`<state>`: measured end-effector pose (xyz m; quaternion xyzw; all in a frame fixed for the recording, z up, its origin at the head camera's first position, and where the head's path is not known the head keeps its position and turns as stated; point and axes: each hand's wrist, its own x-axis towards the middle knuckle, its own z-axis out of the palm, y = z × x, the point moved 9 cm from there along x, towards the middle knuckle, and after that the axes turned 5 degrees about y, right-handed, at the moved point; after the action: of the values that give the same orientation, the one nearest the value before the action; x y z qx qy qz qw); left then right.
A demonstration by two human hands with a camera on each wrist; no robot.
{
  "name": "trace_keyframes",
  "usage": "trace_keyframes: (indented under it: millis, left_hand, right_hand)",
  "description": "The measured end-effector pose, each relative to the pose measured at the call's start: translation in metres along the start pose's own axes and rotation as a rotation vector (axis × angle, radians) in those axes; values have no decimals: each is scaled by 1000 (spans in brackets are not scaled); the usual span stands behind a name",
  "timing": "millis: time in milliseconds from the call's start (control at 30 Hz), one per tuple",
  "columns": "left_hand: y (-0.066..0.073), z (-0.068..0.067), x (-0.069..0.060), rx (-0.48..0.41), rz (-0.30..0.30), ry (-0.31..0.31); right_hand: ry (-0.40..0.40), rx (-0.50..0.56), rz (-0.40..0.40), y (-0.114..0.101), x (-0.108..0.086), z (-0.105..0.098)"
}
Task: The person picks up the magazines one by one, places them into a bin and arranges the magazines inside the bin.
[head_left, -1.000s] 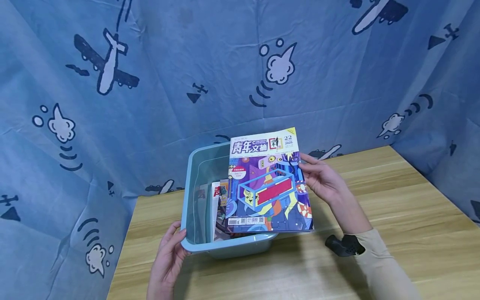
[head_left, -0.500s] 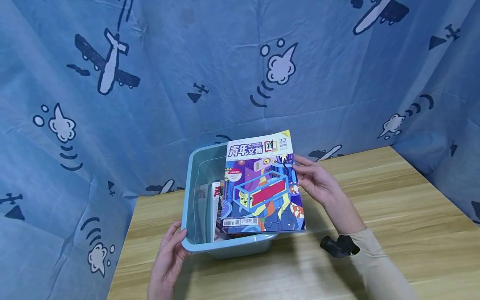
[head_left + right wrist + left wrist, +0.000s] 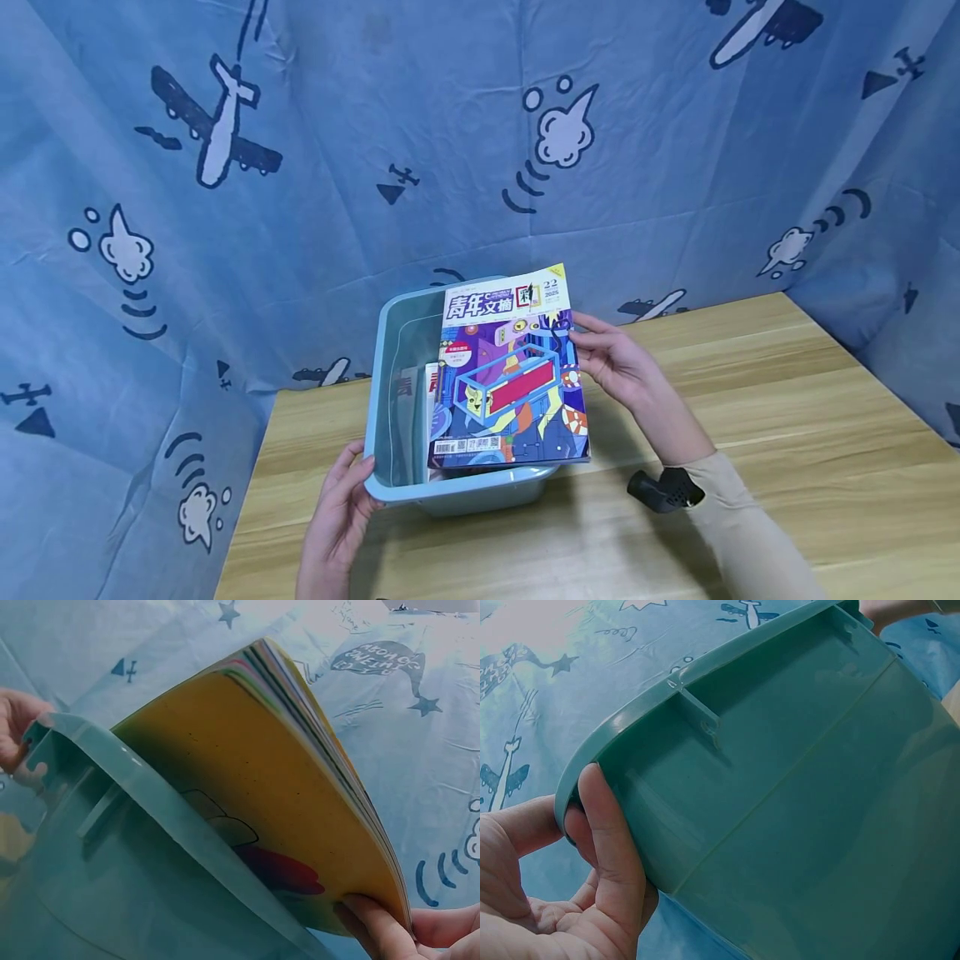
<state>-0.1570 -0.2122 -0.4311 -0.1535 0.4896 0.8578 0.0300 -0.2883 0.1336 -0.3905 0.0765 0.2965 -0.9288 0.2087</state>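
Observation:
My left hand [image 3: 339, 508] grips the near left corner of a blue-green plastic bin [image 3: 378, 392]; in the left wrist view, fingers [image 3: 611, 847] curl round its rim. By its right edge, my right hand [image 3: 615, 358] pinches a magazine [image 3: 510, 375] with a purple and blue cover and a white title band. The magazine is tilted above the right side of the bin. From below, the right wrist view shows its yellow back cover [image 3: 255, 772] over the bin's rim [image 3: 172, 817]. Inside the bin stands another magazine [image 3: 430, 425], mostly hidden by the held one.
The bin stands on a wood-grain table [image 3: 750, 400]. Behind it and at both sides hangs a blue curtain [image 3: 450, 167] printed with planes and clouds. A black device [image 3: 666, 490] is strapped at my right wrist.
My right hand has moved left with the magazine, which now covers more of the bin and the magazines in it. My left hand has stayed on the bin's corner.

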Motion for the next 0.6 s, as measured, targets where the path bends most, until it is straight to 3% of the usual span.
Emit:
trace_keyframes:
  millis: [433,600]
  left_hand:
    - [1,3,-1,-7,19,-38]
    - [1,2,-1,2,17,-25]
  right_hand:
    - [36,-117,-22,11,13,4]
    - [43,-163,-28,14,17,7]
